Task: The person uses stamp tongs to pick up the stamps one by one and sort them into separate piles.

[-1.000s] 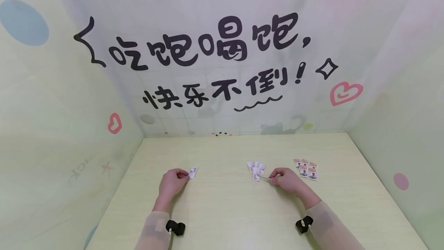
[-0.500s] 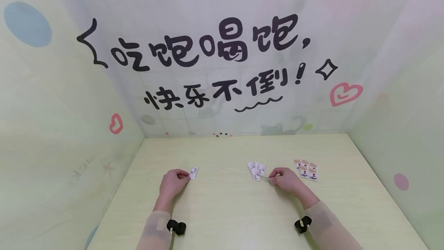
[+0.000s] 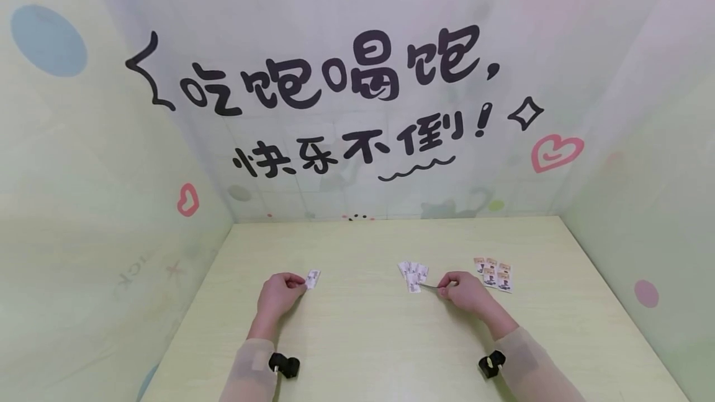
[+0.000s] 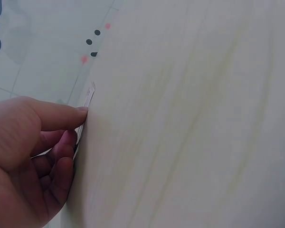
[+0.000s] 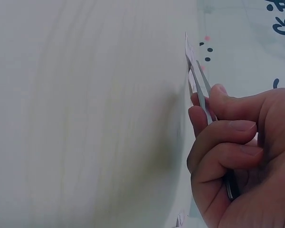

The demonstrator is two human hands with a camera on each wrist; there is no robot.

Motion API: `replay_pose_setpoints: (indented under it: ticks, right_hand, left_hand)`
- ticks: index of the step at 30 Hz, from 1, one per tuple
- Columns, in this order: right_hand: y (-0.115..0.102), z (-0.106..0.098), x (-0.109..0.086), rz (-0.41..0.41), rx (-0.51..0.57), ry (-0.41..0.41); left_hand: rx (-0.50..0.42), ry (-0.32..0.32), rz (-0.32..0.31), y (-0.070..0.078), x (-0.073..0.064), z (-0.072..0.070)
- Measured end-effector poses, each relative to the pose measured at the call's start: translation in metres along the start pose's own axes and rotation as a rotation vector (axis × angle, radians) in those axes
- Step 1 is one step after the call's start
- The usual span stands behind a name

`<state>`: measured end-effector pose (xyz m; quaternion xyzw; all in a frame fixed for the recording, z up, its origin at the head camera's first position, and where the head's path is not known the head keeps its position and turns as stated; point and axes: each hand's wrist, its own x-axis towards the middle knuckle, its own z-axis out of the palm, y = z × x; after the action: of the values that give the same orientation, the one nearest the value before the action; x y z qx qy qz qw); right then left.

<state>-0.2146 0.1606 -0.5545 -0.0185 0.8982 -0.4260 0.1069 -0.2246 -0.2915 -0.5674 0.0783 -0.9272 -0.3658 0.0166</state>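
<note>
In the head view my left hand (image 3: pixel 279 295) holds a small printed card (image 3: pixel 313 278) by its near end, low over the table on the left. The left wrist view has the card (image 4: pixel 90 97) almost edge-on, with the thumb tip on it and other fingers bent beside it. Grey metal tweezers (image 5: pixel 202 97) are gripped in my right hand (image 5: pixel 242 137), their arms slightly apart. Their tips reach the front card (image 3: pixel 413 283) of an overlapping cluster of whitish cards (image 3: pixel 404 268). Whether the tips grip that card cannot be told.
Several orange-topped cards (image 3: pixel 504 280) lie overlapped just beyond my right hand. The pale wooden table (image 3: pixel 357 340) has printed walls behind and on both sides. A black wrist device (image 3: pixel 285 365) sits at the left wrist, another black device (image 3: pixel 491 365) at the right.
Half a second ago the front card of the cluster looked tilted; now it sits straighter. My right hand and tweezers have shifted slightly to the right. My left hand stays almost still.
</note>
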Motion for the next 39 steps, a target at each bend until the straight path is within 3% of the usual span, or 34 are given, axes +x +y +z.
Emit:
replay_pose_setpoints:
  ticks: [15,21,32,39]
  right_hand:
    - [-0.004,0.007,0.008,-0.024,0.026,-0.012]
    - [-0.025,0.018,0.019,-0.119,0.018,-0.002]
    - [-0.092,0.083,0.058,-0.287,-0.063,-0.164]
    - [-0.119,0.123,0.070,-0.321,-0.070,-0.187]
  left_hand:
    - [-0.003,0.013,-0.027,-0.009,0.000,-0.003]
    - [-0.017,-0.011,-0.038,-0.009,0.008,-0.002]
    - [-0.039,-0.007,-0.053,-0.004,0.008,0.002]
    - [-0.042,0.007,-0.060,-0.002,0.004,0.005]
